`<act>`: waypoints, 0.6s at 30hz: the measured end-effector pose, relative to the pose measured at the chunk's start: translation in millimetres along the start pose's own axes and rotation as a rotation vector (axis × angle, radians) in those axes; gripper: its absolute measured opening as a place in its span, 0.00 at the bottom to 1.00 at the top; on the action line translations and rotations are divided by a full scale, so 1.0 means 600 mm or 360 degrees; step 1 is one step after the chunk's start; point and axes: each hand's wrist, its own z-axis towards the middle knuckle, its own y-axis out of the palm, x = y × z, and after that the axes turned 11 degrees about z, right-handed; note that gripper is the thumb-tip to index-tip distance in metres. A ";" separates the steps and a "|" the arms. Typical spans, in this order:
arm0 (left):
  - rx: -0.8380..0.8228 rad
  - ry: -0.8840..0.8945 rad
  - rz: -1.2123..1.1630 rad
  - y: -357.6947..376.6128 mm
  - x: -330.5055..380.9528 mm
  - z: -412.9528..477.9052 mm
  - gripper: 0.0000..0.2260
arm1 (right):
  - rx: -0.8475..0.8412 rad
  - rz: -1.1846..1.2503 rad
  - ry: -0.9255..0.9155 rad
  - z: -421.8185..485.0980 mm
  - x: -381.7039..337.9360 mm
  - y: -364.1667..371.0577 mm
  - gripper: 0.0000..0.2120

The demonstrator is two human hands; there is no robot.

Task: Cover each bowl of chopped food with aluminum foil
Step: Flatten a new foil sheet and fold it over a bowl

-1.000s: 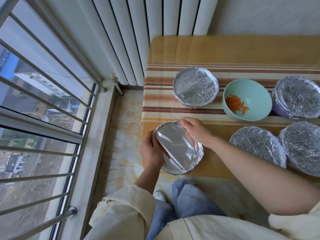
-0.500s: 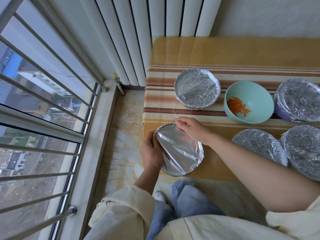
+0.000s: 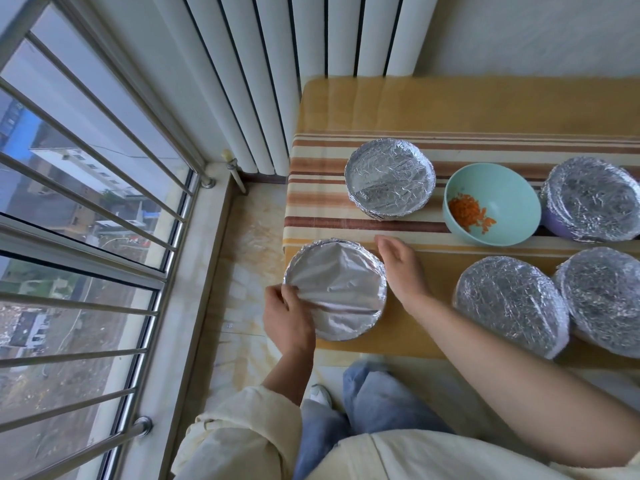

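Left of the right hand (image 3: 401,268): round bowl capped with smooth silver foil (image 3: 337,289).
Left hand (image 3: 287,317): fingers (image 3: 290,292) pinching its foil rim.
Right hand: fingers straight, holding nothing.

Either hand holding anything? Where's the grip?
Left hand grips the front-left foil-covered bowl at its near-left rim. Right hand is open beside it, holding nothing.

five foil-covered bowls (image 3: 389,180), one uncovered bowl (image 3: 509,192) (teal)
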 end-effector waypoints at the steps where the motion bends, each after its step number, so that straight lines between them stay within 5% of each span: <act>1: -0.0006 -0.0031 0.0017 -0.004 -0.004 -0.003 0.12 | 0.0019 0.0051 0.0030 -0.013 0.006 0.002 0.15; 8: -0.0529 0.0346 -0.0297 0.003 0.023 0.052 0.14 | 0.0161 0.0404 0.0344 -0.041 0.023 0.023 0.17; 18: -0.0435 0.0371 -0.0318 0.022 0.011 0.061 0.11 | 0.0012 0.0421 0.0437 -0.032 0.004 0.019 0.14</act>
